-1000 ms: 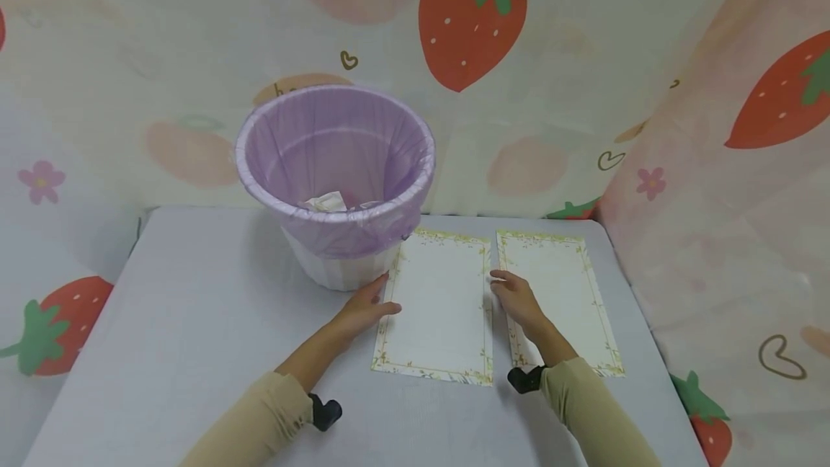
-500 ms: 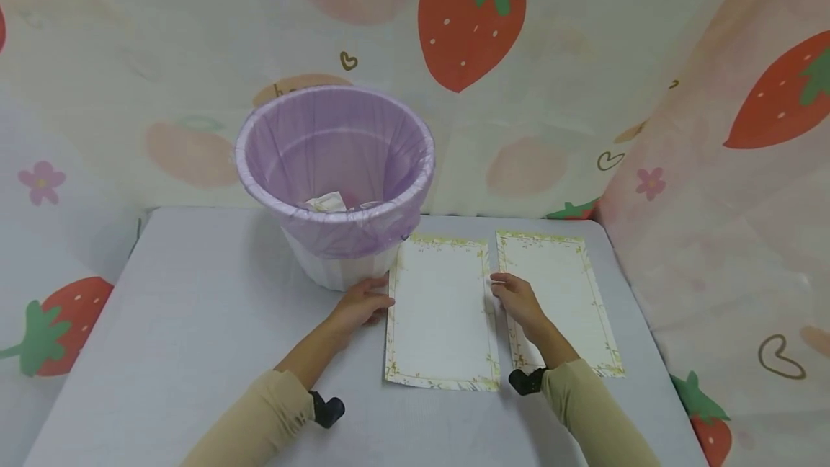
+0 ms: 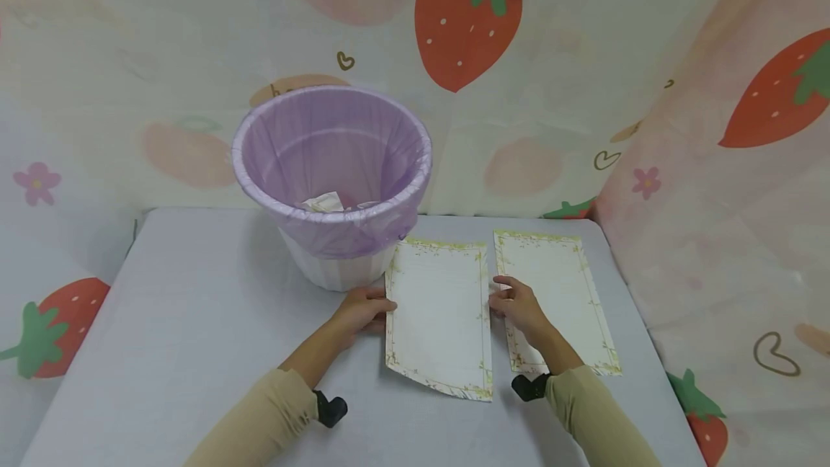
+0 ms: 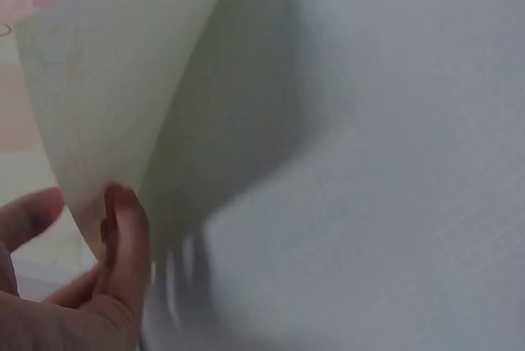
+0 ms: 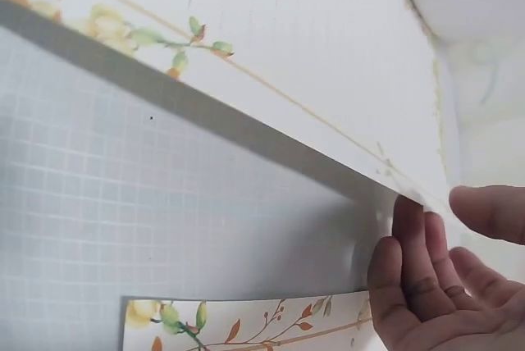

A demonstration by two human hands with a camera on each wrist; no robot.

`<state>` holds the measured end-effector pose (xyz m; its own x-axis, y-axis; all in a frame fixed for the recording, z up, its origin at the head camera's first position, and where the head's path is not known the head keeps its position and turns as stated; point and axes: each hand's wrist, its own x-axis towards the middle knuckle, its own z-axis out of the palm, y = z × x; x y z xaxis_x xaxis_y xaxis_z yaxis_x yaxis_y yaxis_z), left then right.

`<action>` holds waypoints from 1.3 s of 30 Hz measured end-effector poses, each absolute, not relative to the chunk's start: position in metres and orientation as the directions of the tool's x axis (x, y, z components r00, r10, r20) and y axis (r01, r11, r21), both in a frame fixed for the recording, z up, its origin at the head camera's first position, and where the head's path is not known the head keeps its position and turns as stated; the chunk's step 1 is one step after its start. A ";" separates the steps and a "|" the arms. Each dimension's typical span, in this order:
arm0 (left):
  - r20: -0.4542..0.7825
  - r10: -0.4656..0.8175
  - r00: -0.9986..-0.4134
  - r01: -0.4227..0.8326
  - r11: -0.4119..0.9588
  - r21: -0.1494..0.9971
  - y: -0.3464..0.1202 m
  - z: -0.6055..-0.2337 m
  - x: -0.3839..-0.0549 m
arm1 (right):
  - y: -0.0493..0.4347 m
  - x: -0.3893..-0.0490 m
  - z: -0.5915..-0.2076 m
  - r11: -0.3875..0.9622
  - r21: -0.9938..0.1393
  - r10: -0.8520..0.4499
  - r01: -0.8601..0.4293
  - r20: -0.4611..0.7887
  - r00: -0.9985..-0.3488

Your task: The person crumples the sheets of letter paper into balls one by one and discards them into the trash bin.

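Note:
A sheet of letter paper (image 3: 441, 316) with a floral border is slightly raised off the table, its near edge curving. My left hand (image 3: 363, 312) holds its left edge, thumb above and fingers beneath. In the left wrist view, the fingers (image 4: 123, 261) lie against the sheet's underside. At the opposite edge, my right hand (image 3: 524, 308) holds the sheet between thumb and fingers; the right wrist view shows its fingers (image 5: 414, 252) under the edge. A second bordered sheet (image 3: 558, 287) lies flat on the table to the right, partly covered by my right hand and forearm.
A white bin (image 3: 344, 269) with a purple liner stands behind my left hand, close to the raised sheet's upper left corner. Crumpled paper (image 3: 324, 202) lies inside it. The table (image 3: 181, 323) has a pale cloth, and a strawberry-print curtain hangs behind it.
The left sheet lay flat a second ago. It has slid nearer to me and its near part has risen. My right fingers have come onto its right edge, while the second sheet stayed put.

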<state>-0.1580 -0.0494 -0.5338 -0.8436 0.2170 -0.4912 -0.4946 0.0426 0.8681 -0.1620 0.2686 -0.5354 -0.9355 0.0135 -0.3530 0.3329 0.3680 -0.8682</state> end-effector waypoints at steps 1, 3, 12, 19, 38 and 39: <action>-0.485 0.227 -0.845 -0.485 0.057 0.872 -0.049 -0.534 -0.158 | 0.269 -0.161 -0.536 0.373 -0.867 0.007 0.330 -0.353 -0.936; -0.473 0.241 -0.848 -0.469 0.076 0.880 -0.049 -0.533 -0.158 | 0.270 -0.161 -0.536 0.382 -0.865 -0.003 0.326 -0.354 -0.935; -0.412 0.302 -0.860 -0.386 0.144 0.911 -0.050 -0.520 -0.160 | 0.281 -0.155 -0.534 0.402 -0.852 -0.045 0.335 -0.384 -0.922; -0.353 0.366 -0.861 -0.311 0.171 0.935 -0.051 -0.510 -0.161 | 0.286 -0.159 -0.536 0.298 -0.890 -0.054 0.345 -0.377 -0.925; -0.359 0.297 -0.885 -0.322 0.169 0.932 -0.058 -0.505 -0.161 | 0.285 -0.142 -0.522 0.196 -0.920 -0.188 0.338 -0.374 -0.908; -0.354 0.286 -0.891 -0.317 0.167 0.934 -0.059 -0.505 -0.161 | 0.286 -0.140 -0.520 0.181 -0.925 -0.195 0.335 -0.367 -0.909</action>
